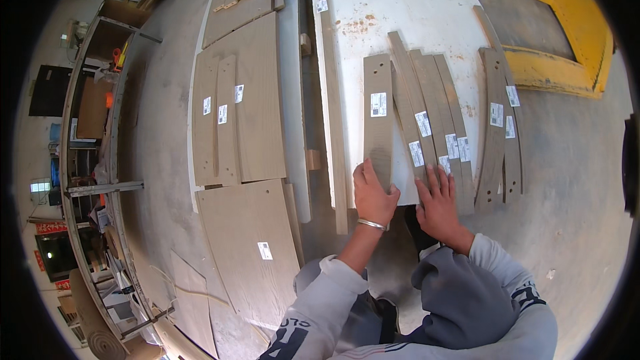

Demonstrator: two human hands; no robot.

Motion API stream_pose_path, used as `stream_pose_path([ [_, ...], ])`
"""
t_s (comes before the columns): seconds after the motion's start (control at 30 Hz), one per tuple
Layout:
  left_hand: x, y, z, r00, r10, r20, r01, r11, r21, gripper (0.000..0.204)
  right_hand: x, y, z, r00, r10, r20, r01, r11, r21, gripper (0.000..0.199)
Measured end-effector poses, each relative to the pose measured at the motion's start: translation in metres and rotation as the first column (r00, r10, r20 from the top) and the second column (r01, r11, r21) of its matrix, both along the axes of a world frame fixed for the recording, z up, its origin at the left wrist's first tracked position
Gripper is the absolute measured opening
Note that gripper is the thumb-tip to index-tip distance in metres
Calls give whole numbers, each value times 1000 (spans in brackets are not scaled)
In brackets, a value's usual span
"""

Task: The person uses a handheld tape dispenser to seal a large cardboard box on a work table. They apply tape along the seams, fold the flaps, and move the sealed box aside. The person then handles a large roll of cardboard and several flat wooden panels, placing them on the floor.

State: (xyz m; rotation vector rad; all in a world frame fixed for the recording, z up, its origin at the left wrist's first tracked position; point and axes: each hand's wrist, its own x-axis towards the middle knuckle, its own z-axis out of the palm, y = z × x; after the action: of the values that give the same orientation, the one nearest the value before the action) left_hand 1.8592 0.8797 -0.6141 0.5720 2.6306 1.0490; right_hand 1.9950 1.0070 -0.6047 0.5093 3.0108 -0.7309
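My left hand [375, 200] grips the near end of a brown wood-grain board [378, 130], fingers on its left edge and thumb on its right. That board has small holes at its far end and a white label. My right hand [439, 207] lies with fingers stretched over the near ends of several narrow brown strips [432, 107], which carry white labels and lean slightly apart. Boards and strips rest on a white sheet [360, 0] marked with brown dust. Farther right, a few more labelled strips [492, 133] overlap each other.
A long narrow strip [332, 113] runs along the sheet's left side. Left of it, a second stack holds wide brown panels [257, 107]. A metal shelf rack [100, 190] with tools stands at the far left. A yellow metal frame [540, 67] lies at the back right.
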Motion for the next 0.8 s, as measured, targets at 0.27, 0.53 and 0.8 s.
stream_pose_path([
  [0.27,-29,-26,19,215,-322,922,-648,659,382,52,-3,8,4,994,-33,-107,23,996,-91,63],
  [0.53,-16,-37,21,864,82,496,-41,995,-92,38,0,10,0,987,-67,-144,49,991,-121,62],
  [0.8,-9,-48,32,985,59,162,-17,968,-248,37,-7,6,2,976,-61,-207,33,990,-135,66],
])
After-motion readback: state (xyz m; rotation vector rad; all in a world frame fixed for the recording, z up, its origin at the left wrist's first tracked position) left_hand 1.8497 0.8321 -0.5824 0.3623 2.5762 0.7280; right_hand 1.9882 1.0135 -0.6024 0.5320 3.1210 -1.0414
